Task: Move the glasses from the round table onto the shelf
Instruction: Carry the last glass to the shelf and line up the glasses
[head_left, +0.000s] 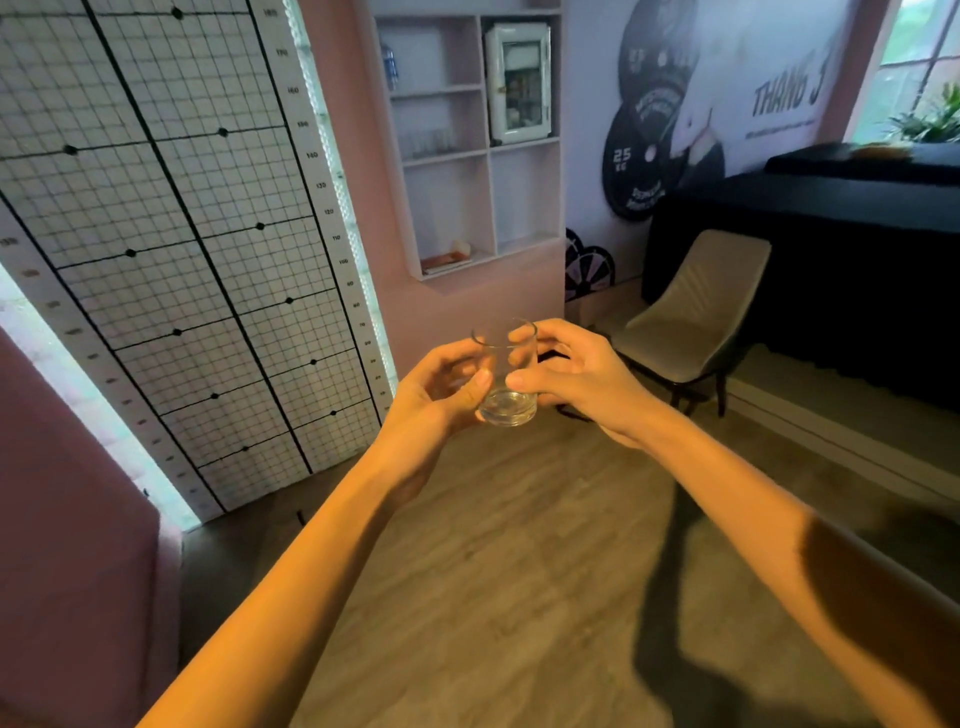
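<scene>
A clear drinking glass (506, 379) is held upright in front of me, above the wooden floor. My left hand (441, 395) grips its left side with thumb and fingers. My right hand (571, 379) wraps its right side, fingers across the front. The white wall shelf (488, 150) stands ahead on the pink wall, well beyond the glass. Several small glasses (431, 141) sit blurred in its middle left compartment. The round table is out of view.
A grid-marked height chart (171, 234) leans at the left. A grey chair (696, 312) and a black-draped table (831, 249) stand at the right. A small white cabinet (519, 83) fills an upper right shelf compartment. Wooden floor (519, 571) lies between me and the shelf.
</scene>
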